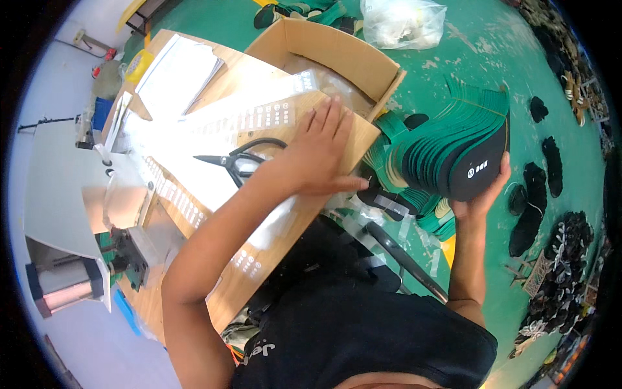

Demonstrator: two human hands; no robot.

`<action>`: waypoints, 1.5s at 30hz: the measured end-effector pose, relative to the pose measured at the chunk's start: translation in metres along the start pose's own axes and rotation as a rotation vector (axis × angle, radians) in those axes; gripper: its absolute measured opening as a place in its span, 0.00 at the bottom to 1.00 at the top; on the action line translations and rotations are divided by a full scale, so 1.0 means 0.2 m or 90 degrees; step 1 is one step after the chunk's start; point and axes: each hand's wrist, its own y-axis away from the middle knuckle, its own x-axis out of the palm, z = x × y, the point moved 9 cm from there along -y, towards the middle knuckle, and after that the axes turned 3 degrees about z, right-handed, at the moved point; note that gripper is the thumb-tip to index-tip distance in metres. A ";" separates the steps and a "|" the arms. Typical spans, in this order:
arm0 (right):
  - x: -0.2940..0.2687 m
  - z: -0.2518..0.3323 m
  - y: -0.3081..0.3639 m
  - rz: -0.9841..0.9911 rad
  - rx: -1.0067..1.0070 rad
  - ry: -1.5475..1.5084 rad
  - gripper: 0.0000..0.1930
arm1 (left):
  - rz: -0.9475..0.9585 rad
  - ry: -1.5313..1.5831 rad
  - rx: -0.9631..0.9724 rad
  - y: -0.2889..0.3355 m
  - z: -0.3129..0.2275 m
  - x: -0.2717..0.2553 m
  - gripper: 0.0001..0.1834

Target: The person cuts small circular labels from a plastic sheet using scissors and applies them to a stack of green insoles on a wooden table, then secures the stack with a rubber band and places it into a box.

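My right hand (483, 194) grips a thick fanned stack of insoles (463, 146) from below, off the table's right side. Their faces are black with a small white print, and their edges show green. My left hand (321, 146) lies on the right edge of the wooden table (353, 139), fingers stretched out and holding nothing. Beside its wrist rest black-handled scissors (236, 162), blades pointing left. Strips of clear film with rows of small white prints (259, 117) spread over the tabletop. More green and black insoles (434, 217) are heaped below the held stack.
An open cardboard box (337, 45) stands at the table's far corner. White papers (178, 74) and a yellow tape roll (138, 66) lie at the far left, near a machine (136, 253). On the green floor are a plastic bag (405, 23), a chair arm (405, 259) above it and dark piles (557, 272).
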 end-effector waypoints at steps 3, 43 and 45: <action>0.16 -0.10 -0.19 0.025 -0.008 -0.020 0.24 | 0.022 -0.014 -0.008 -0.01 0.00 0.03 0.61; 0.73 -0.31 0.29 0.339 -0.227 0.431 0.34 | -0.692 0.120 -0.282 2.52 0.02 -0.72 0.07; 0.92 -0.35 0.55 0.494 -0.328 0.416 0.31 | -0.863 0.038 -0.538 3.05 0.33 -0.73 0.10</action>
